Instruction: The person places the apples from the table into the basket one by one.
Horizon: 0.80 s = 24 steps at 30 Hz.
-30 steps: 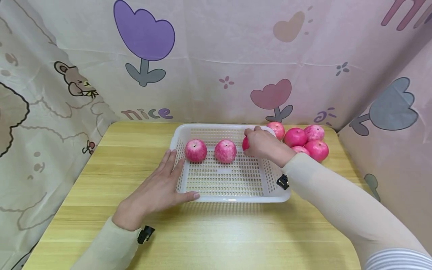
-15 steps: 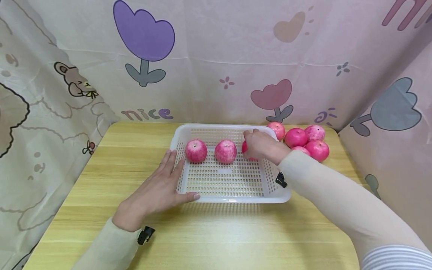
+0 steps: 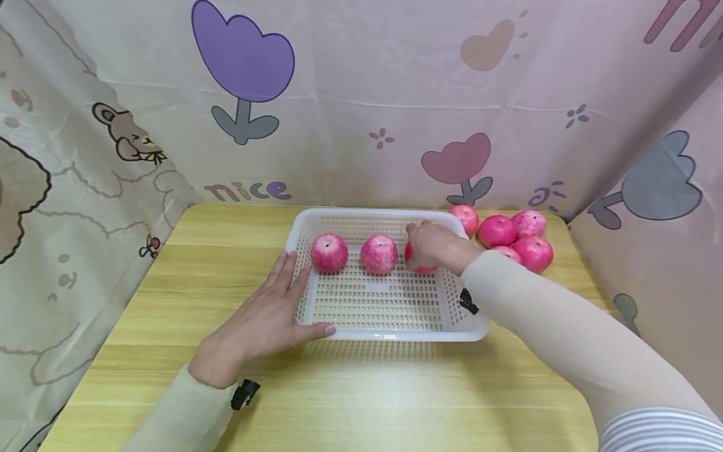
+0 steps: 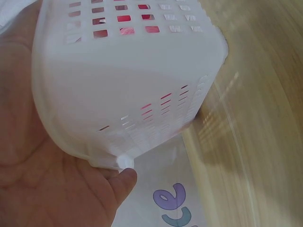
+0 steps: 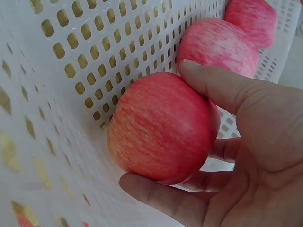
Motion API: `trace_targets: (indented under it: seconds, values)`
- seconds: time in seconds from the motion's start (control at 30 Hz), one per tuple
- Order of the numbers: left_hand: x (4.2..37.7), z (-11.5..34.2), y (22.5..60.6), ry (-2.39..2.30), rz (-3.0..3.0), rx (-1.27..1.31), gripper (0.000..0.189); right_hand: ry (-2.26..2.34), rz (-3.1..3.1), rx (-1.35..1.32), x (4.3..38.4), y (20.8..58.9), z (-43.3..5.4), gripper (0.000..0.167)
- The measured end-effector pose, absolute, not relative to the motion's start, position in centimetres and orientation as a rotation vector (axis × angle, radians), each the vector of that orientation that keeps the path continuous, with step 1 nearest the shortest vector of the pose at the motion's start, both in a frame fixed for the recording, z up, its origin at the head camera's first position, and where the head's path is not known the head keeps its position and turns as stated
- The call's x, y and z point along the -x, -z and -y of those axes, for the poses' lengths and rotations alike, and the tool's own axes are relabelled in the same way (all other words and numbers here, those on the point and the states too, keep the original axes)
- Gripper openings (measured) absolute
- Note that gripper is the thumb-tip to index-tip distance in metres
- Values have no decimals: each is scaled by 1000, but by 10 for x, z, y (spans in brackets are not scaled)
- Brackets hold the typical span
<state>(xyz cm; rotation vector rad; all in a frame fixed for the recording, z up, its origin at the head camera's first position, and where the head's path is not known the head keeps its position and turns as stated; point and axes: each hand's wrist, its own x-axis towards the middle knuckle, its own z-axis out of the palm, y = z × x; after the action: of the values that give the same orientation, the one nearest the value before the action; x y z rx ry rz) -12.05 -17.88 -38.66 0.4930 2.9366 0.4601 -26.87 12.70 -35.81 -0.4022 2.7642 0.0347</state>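
Note:
A white perforated plastic basket (image 3: 390, 336) stands on the table. Two pink-red apples, one on the left (image 3: 329, 253) and one in the middle (image 3: 379, 255), sit inside it in a row. At the row's right end my right hand (image 3: 439, 246) grips a third apple (image 5: 163, 127) within the basket, thumb on one side and fingers curled round the other. That hand hides much of this apple in the head view. My left hand (image 3: 262, 323) rests along the basket's left side, fingers extended on the rim and thumb at the front edge; its palm (image 4: 52, 189) shows beside the white wall.
Outside the basket's right end, several more apples lie grouped, among them a dark pink one (image 3: 496, 231) and a lighter one (image 3: 535, 253). My right forearm reaches over the wooden table (image 3: 361, 402) and partly covers one of them. A patterned curtain (image 3: 350, 125) hangs behind.
My right hand has shifted slightly down and left with the apple in the basket, and more of that apple's lower side now shows. The left hand stays put on the rim.

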Motion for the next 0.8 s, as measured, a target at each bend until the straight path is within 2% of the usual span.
trace_targets:
  seconds: [0.8]
  values:
    - [120,180,388,-461,-2944,-505,137,-154,-2786,436,268,362,-124,89]
